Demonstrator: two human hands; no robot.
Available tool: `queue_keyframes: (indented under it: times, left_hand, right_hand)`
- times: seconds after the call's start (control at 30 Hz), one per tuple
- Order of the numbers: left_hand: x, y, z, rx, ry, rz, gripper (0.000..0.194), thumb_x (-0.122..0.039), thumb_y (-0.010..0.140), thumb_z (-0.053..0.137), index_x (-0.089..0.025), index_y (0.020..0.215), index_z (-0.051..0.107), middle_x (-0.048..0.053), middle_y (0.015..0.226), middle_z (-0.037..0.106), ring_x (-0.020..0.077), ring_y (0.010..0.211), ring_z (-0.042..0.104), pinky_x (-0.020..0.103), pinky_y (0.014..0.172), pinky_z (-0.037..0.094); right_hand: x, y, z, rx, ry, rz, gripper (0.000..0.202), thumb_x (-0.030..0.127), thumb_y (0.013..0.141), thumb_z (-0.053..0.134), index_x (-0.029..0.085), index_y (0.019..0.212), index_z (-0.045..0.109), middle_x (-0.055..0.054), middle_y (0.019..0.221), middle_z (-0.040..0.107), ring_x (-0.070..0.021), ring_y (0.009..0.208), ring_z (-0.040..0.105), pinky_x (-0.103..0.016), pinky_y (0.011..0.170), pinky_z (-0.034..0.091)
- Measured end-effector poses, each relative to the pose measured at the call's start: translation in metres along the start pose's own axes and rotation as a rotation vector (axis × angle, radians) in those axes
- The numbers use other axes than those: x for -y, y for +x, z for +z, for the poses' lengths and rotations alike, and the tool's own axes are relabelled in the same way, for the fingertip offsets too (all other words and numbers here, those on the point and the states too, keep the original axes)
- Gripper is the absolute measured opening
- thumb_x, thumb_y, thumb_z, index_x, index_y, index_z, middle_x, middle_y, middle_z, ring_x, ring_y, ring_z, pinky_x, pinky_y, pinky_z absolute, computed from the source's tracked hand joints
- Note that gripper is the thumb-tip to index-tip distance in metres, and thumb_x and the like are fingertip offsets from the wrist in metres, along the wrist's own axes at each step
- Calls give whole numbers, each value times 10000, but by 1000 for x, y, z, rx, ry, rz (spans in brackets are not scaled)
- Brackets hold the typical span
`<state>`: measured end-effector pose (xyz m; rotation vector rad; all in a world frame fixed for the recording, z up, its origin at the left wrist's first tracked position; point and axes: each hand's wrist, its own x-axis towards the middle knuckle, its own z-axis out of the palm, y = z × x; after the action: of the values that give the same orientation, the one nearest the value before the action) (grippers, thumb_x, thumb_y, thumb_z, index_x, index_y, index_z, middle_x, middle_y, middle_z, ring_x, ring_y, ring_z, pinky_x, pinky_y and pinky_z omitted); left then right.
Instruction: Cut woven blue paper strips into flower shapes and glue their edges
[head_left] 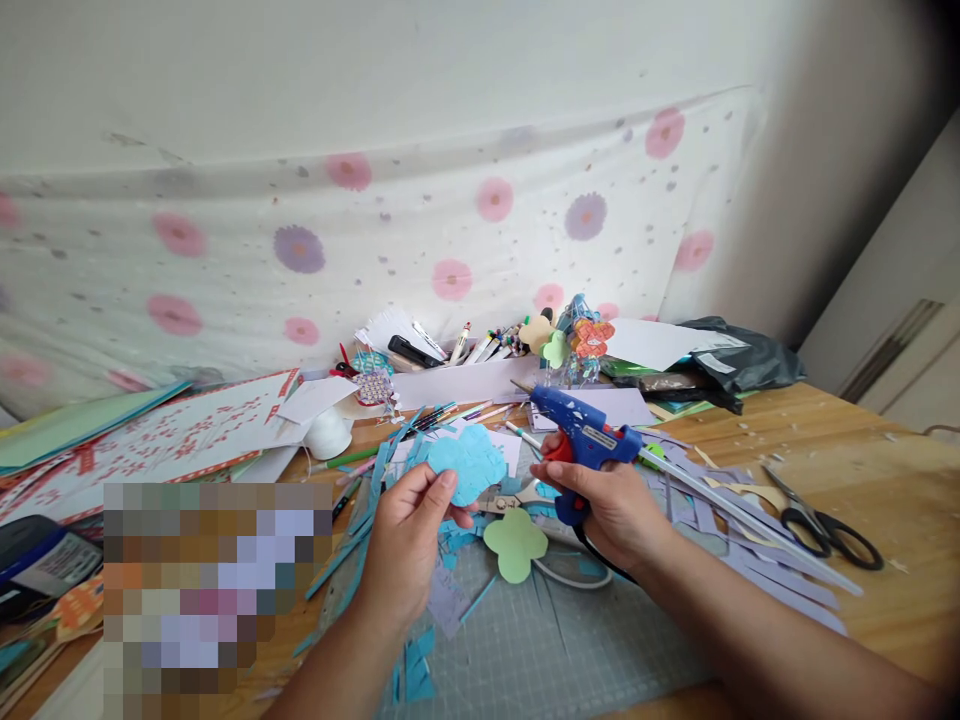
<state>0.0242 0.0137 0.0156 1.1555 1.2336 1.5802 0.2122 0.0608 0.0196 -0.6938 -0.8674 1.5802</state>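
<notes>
Gripped between thumb and fingers of the left hand (412, 530) is the flower (469, 465), blue, held above the mat (517, 640). White spool (328, 433): standing beyond the mat, toward its left. Green flower (515, 545): lying on the mat, between the hands. Right hand (611, 510): closed round the glue gun (586, 430), nozzle pointing left, above the mat. Black-handled scissors (829, 530): open, on the table (892, 480), right of the mat.
</notes>
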Motion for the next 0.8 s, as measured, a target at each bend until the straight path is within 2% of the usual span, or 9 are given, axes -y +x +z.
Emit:
queue_keyframes:
  times: [0.13, 0.4, 0.57, 0.8]
  left_hand:
    - [3, -3, 5, 88, 1, -36, 262, -389, 830, 601, -169, 690, 622, 13, 672, 617, 156, 611, 588, 271, 604, 479]
    - [7, -7, 9, 200, 25, -84, 247, -378, 851, 587, -170, 741, 662, 16, 675, 623, 152, 622, 570, 283, 655, 489]
    - [4, -3, 9, 131, -78, -33, 198, -337, 827, 626, -185, 701, 645, -14, 643, 594, 133, 618, 555, 236, 600, 470]
    - [3, -2, 6, 120, -2, 12, 173, -309, 819, 636, -193, 692, 652, -20, 633, 603, 127, 626, 560, 220, 604, 467]
  right_hand:
    - [-4, -1, 3, 42, 6, 12, 304, 238, 548, 850, 185, 785, 667, 3, 809, 636, -178, 789, 639, -320, 808, 476]
    - [-12, 2, 0, 6, -92, -32, 302, 221, 562, 828, 191, 806, 652, 13, 768, 613, -134, 697, 556, -255, 640, 426]
    - [-10, 1, 1, 24, -88, -51, 271, 182, 572, 806, 187, 787, 642, 17, 752, 595, -124, 691, 542, -245, 639, 423]
    - [-11, 1, 1, 31, -66, -31, 277, 182, 566, 800, 197, 794, 645, 20, 755, 606, -131, 698, 549, -249, 654, 431]
